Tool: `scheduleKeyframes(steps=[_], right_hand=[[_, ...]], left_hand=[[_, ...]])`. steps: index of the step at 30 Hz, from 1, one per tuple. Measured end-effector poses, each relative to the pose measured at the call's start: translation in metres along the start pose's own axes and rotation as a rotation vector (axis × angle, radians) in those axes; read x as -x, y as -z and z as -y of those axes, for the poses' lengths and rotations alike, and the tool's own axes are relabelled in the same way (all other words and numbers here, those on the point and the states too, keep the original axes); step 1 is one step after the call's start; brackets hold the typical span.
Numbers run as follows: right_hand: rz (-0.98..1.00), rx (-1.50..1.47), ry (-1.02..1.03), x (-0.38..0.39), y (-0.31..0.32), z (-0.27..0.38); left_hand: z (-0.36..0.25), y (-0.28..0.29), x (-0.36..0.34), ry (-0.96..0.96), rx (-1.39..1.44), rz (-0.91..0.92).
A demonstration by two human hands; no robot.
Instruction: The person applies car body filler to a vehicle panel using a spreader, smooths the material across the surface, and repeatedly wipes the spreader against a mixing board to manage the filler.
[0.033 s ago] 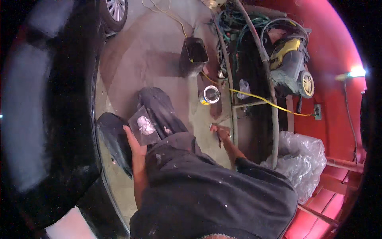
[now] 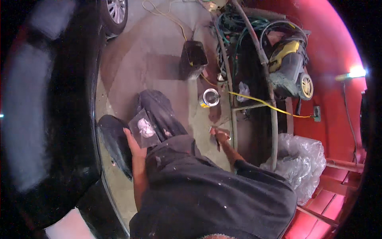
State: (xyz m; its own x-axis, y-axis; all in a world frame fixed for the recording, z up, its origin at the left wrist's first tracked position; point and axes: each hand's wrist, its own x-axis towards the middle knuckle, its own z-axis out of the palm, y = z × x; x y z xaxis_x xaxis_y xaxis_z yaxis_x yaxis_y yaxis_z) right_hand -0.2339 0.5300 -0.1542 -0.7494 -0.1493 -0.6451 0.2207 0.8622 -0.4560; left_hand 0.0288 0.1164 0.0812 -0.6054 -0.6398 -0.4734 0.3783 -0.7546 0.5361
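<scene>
On my left, my left hand [image 2: 135,145] holds a thin translucent board [image 2: 138,134] with a lump of pale pink paste [image 2: 145,128] on it, over my legs. My right hand [image 2: 223,136] is low over the floor at the right, its fingers closed round what looks like a small scraper [image 2: 212,130], partly hidden. Beyond it stands an open tin [image 2: 211,97] with a silver rim and something dark in it. The black car body [image 2: 67,119] runs along my left side, with dull grey patches on it.
A black bucket [image 2: 194,59], metal frame [image 2: 273,139], coiled green hoses [image 2: 242,28], yellow-and-black machine [image 2: 289,67] and yellow cord [image 2: 258,99] lie ahead and right. Crumpled clear plastic [image 2: 300,163] is beside a red wall [image 2: 326,123] with a lit lamp [image 2: 357,73]. A car wheel [image 2: 116,12] is top left.
The view has shifted very slightly, so the bucket, tin and hands sit a little lower in it. Both hands still hold what they held.
</scene>
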Motion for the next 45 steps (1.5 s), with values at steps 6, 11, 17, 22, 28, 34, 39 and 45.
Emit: scheduleKeyframes(steps=[6, 11, 17, 22, 28, 34, 39, 45], right_hand=[[-0.295, 0.341, 0.296, 0.018, -0.004, 0.016], [-0.391, 0.421, 0.366, 0.033, 0.03, 0.037], [-0.088, 0.565, 0.398, 0.038, 0.054, 0.059], [0.022, 0.376, 0.221, 0.056, 0.058, 0.083], [0.071, 0.408, 0.439, 0.054, 0.054, 0.064], [0.105, 0.491, 0.478, -0.013, 0.058, -0.023], [0.134, 0.492, 0.491, 0.035, 0.037, 0.042], [0.009, 0.673, 0.453, -0.021, 0.007, 0.001]], left_hand=[[0.001, 0.012, -0.002, 0.021, -0.027, 0.021], [0.006, 0.005, -0.007, 0.029, 0.001, 0.037], [0.008, 0.005, -0.008, -0.005, -0.048, 0.007], [0.011, 0.023, -0.011, 0.019, -0.016, -0.006], [0.01, 0.021, -0.012, 0.043, 0.048, 0.03], [0.019, 0.021, -0.02, 0.071, 0.111, 0.042], [0.003, 0.02, 0.001, 0.036, 0.073, 0.016], [0.007, 0.012, -0.006, 0.095, 0.1, -0.049]])
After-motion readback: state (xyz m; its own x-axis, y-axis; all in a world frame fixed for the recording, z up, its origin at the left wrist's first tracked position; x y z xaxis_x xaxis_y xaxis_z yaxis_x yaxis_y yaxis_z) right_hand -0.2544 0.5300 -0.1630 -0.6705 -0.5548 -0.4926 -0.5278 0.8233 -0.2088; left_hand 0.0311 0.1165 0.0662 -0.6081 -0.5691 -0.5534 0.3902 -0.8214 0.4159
